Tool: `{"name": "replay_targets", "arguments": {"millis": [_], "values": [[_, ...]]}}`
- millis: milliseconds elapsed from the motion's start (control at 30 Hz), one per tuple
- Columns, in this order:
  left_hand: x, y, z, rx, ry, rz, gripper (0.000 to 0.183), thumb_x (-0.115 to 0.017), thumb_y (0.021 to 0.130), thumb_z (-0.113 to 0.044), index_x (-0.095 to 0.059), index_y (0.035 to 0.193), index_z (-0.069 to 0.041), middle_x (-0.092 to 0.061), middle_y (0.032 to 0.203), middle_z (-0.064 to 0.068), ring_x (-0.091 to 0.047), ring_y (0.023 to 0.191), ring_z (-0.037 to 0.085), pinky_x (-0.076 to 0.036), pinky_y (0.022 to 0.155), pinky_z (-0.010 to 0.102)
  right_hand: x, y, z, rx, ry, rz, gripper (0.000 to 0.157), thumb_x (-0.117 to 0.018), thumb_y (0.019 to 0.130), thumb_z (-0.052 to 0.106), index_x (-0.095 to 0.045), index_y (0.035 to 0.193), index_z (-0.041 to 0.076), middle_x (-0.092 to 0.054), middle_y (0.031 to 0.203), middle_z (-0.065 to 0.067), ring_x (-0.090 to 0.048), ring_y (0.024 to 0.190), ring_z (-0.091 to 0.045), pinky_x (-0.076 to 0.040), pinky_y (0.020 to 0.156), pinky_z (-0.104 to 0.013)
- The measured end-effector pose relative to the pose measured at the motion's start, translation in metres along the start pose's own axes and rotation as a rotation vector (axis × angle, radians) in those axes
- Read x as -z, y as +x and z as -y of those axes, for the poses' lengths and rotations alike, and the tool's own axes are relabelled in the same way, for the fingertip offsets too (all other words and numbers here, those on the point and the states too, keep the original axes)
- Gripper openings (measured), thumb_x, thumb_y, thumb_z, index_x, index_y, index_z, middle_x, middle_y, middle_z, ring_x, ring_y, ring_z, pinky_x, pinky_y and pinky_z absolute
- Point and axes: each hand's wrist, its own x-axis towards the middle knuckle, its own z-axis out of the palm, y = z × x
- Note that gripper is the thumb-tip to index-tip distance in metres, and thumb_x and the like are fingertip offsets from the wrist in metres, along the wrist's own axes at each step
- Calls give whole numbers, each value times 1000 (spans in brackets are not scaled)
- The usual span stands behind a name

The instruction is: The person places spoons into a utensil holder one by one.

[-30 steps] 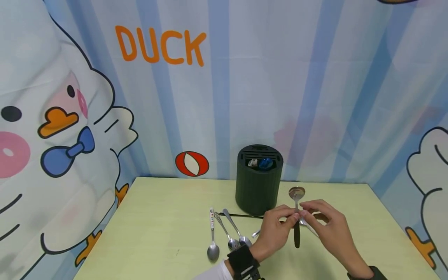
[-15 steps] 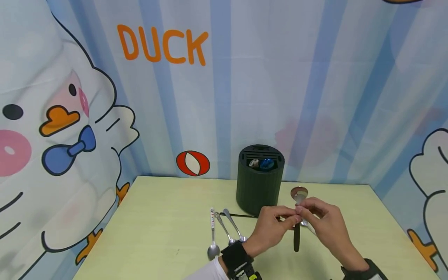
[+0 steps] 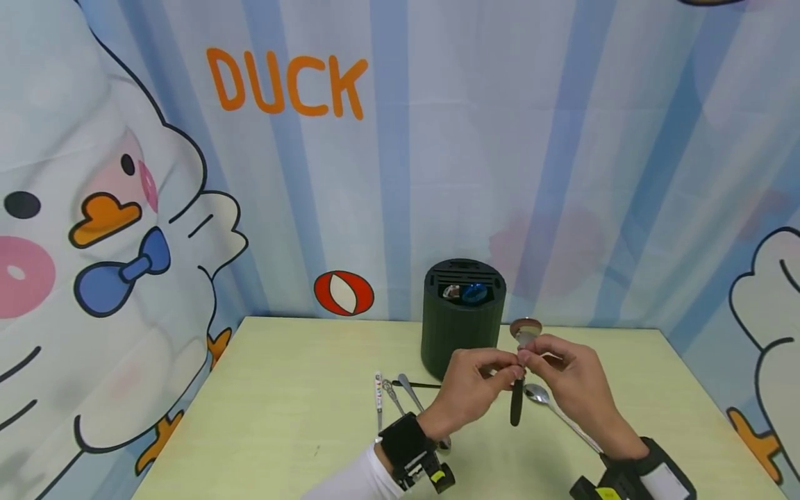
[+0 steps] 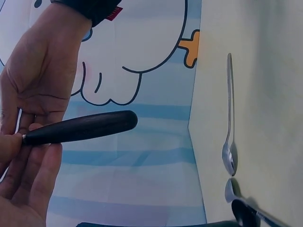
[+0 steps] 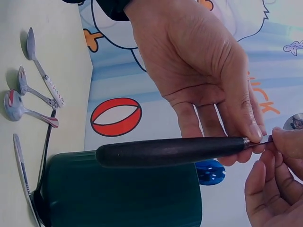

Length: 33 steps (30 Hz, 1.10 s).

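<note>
Both hands hold a round-bowled spoon with a black handle (image 3: pixel 516 406) up in front of me, bowl upward. My left hand (image 3: pixel 470 389) pinches its metal neck from the left, just above the black handle. From the right, my right hand (image 3: pixel 575 392) pinches the neck close to the bowl. In the right wrist view the black handle (image 5: pixel 170 152) juts away from the left thumb. The left wrist view shows the same handle (image 4: pixel 83 127) beside the right palm (image 4: pixel 42 71). Fingers hide part of the neck.
A dark green ribbed holder (image 3: pixel 462 337) with a blue item in its top stands behind the hands. A metal spoon (image 3: pixel 537 394) lies under the right hand. Several spoons, one with a printed white handle (image 3: pixel 378 396), lie left, near a thin black rod (image 3: pixel 421 385).
Both hands have shifted left and slightly upward with the black-handled spoon, whose bowl has tipped. More of the metal spoon by the right hand shows; the left arm covers more of the left spoons.
</note>
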Motion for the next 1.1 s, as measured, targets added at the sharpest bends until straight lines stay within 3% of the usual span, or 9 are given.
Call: {"name": "replay_targets", "arguments": {"millis": [267, 500, 633, 900, 1033, 1100], "values": [[11, 14, -8, -43, 5, -6, 11, -59, 88, -3, -67, 96, 0, -67, 85, 11, -64, 68, 15, -55, 61, 22, 5, 17, 9, 53, -78, 25, 5, -62, 88, 12, -65, 87, 15, -64, 81, 5, -61, 80, -11, -52, 74, -24], [19, 29, -18, -72, 19, -20, 10, -60, 87, 0, -66, 94, 2, -67, 85, 15, -64, 71, 15, -55, 63, 23, 9, 32, 19, 78, -92, 20, 5, -60, 90, 13, -65, 90, 16, -62, 80, 3, -59, 72, -12, -48, 58, -29], [21, 34, -12, -83, 51, -20, 9, -60, 87, -1, -65, 94, 1, -66, 86, 14, -64, 69, 15, -55, 62, 23, 10, 38, 22, 97, -67, 16, 5, -60, 91, 18, -65, 91, 18, -63, 80, 6, -60, 72, -10, -48, 56, -29], [30, 53, 16, -98, 139, -37, 10, -60, 90, -15, -65, 98, -11, -66, 85, 0, -59, 64, 0, -53, 59, 19, 7, 60, 22, 112, -42, 5, 11, -60, 91, 22, -66, 96, 14, -64, 83, 2, -61, 74, -12, -50, 59, -30], [35, 67, 14, -122, 163, -39, 11, -59, 91, -15, -65, 99, -12, -65, 85, -1, -58, 65, 1, -52, 59, 19, 8, 76, 22, 143, -37, -16, 14, -59, 91, 21, -66, 97, 10, -64, 84, -2, -62, 74, -18, -50, 60, -26], [40, 73, 6, -130, 177, -48, 10, -59, 91, -12, -65, 99, -9, -65, 86, 1, -58, 65, 2, -51, 59, 18, 8, 84, 24, 164, -35, -20, 15, -59, 91, 21, -66, 96, 8, -64, 84, -3, -62, 74, -19, -51, 61, -24]]}}
